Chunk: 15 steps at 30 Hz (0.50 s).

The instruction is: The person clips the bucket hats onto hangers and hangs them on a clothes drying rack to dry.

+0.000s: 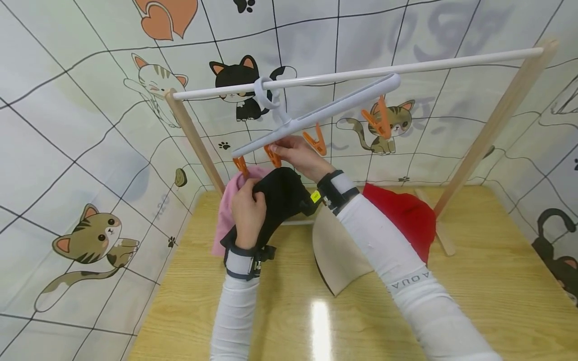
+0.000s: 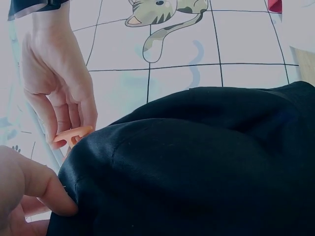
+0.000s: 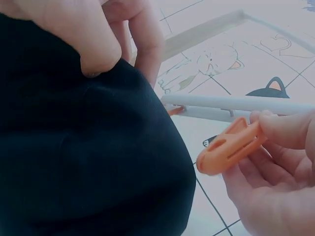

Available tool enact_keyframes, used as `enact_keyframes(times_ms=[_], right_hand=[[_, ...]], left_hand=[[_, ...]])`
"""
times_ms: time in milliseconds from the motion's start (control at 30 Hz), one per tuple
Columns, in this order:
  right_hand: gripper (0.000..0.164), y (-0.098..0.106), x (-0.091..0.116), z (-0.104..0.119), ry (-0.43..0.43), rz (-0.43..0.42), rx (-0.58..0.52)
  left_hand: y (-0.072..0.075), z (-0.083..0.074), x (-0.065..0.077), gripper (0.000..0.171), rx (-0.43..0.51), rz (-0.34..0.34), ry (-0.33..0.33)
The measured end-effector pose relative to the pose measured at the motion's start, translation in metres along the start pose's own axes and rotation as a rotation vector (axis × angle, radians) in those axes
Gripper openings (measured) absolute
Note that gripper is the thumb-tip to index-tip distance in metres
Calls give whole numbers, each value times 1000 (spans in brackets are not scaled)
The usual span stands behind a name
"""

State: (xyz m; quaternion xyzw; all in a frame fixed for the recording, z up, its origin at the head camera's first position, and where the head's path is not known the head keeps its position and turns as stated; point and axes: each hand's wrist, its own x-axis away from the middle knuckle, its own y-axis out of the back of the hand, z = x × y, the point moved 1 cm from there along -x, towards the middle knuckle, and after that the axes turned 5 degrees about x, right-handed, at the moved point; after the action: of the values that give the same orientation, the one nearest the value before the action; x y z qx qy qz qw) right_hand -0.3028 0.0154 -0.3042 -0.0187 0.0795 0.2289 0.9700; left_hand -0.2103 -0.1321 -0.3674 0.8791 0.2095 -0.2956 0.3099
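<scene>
My left hand [image 1: 248, 215] pinches the edge of a soft black cloth [image 1: 281, 193] between thumb and fingers. The cloth bulges in rounded folds and fills much of the left wrist view. Just above it, my right hand [image 1: 301, 154] squeezes an orange clothes peg [image 3: 229, 150] by its handle end. That peg's tip lies close beside the cloth edge in the right wrist view. The pegs hang from a pale grey hanger [image 1: 325, 108], hooked over a white rod and tilted, left end lower. Behind my left hand, a pink cloth [image 1: 224, 213] hangs below the leftmost peg [image 1: 241, 164].
The white rod [image 1: 433, 63] runs between two wooden posts [image 1: 494, 125]. Two more orange pegs [image 1: 379, 118] hang on the hanger's right part. A beige fabric piece [image 1: 336, 250] and a red cloth [image 1: 406, 215] lie on the wooden table [image 1: 280, 311], partly behind my right forearm.
</scene>
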Motion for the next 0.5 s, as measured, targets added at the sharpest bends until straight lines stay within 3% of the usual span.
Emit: enact_keyframes(times_ms=[167, 333, 500], right_hand=[[26, -1, -2, -2, -7, -26, -65], [17, -4, -4, -3, -8, -49, -222], [37, -5, -5, -6, 28, -9, -349]], left_hand=[[-1, 0, 0, 16, 15, -13, -22], [-3, 2, 0, 17, 15, -32, -51], [-2, 2, -1, 18, 35, -58, -62]])
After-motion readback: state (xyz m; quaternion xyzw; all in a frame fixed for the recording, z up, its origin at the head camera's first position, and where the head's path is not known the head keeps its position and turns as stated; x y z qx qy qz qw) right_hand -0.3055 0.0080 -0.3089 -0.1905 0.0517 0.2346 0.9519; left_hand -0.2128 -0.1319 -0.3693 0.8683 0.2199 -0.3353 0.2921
